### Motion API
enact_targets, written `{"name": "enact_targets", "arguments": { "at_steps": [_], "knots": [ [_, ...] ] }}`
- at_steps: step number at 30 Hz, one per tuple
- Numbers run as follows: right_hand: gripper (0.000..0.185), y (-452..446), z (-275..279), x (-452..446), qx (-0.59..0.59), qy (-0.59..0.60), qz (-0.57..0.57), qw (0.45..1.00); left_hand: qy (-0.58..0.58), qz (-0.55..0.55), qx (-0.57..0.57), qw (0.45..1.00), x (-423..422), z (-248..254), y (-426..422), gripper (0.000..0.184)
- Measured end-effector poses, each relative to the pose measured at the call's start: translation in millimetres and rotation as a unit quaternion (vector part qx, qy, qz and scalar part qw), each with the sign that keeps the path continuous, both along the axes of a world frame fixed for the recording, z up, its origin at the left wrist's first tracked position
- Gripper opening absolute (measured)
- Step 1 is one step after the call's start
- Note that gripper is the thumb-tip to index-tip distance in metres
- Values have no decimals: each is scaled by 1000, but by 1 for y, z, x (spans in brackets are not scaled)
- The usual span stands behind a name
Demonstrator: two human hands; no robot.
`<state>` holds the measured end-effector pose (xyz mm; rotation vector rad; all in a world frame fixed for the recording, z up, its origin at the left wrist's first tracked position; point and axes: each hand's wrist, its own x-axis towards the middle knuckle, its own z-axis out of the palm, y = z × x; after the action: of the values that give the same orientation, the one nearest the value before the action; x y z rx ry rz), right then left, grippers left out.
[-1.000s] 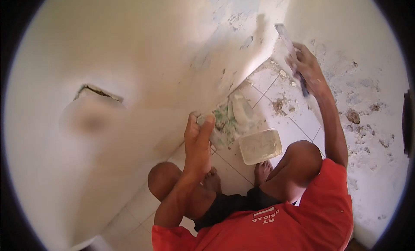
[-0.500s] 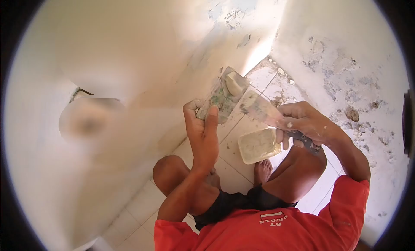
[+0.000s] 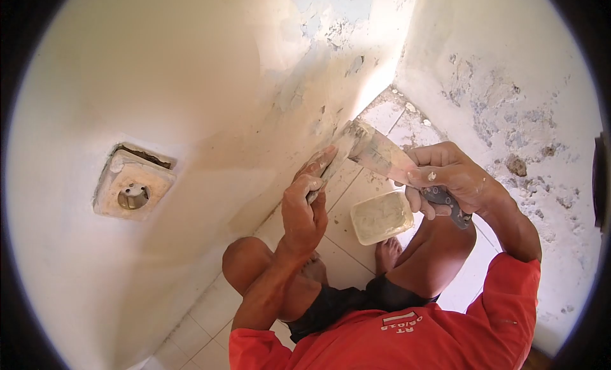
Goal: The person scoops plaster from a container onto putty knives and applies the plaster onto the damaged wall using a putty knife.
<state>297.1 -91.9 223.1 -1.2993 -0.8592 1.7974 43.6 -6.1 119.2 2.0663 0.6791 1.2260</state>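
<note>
My left hand (image 3: pixel 304 207) grips a thin flat plate (image 3: pixel 336 158) smeared with pale putty. The plate is tilted so that mostly its edge shows, and its underside is hidden. In my right hand (image 3: pixel 457 177) is a putty knife (image 3: pixel 389 158), its dark handle under the palm and its dirty blade pointing left toward the corner. The blade's tip meets the plate's far end, where some putty sits. Below the knife, a cream plastic tub (image 3: pixel 386 238) with putty smears inside stands on the tiles near my foot.
Close on the left is a wall (image 3: pixel 210 102) with a loose power socket (image 3: pixel 133 185) set in a recess. Another wall (image 3: pixel 503 128), pitted and flaking, rises on the right. Grimy white floor tiles (image 3: pixel 344 242) run between my bent knees, and debris lies in the corner.
My left hand has turned the plate from face-up to nearly edge-on. The knife blade has moved left against the plate's far end. The socket, blurred before, now appears sharp.
</note>
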Motion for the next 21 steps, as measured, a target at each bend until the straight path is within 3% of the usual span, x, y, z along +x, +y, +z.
{"name": "enact_targets", "arguments": {
  "at_steps": [4,6,8,10,11,13,14,16,18,21],
  "knots": [
    [29,0,9,10,15,-8,18,1000,6,12,129,992,2,-4,9,14],
    [28,-1,14,14,18,7,2,1000,2,76,68,995,1,-4,3,12],
    [33,5,22,24,63,6,-21,998,104,151,-24,983,-3,-6,-3,17],
    [38,17,38,38,53,-55,-7,997,38,123,-95,987,2,-10,-5,22],
    [38,23,45,45,71,-60,-12,996,31,118,-77,990,5,-6,-4,22],
    [45,39,58,58,109,-207,19,972,52,99,-170,979,7,1,-5,21],
    [45,45,70,55,119,-210,15,970,49,98,-160,981,4,3,-2,21],
    [51,55,93,57,164,-400,42,901,78,98,-181,975,5,-1,-3,21],
    [57,63,111,64,169,-425,58,887,65,83,-201,974,8,-1,-2,20],
    [57,78,116,72,268,-547,11,793,60,65,-219,972,11,0,-1,20]
  ]
}}
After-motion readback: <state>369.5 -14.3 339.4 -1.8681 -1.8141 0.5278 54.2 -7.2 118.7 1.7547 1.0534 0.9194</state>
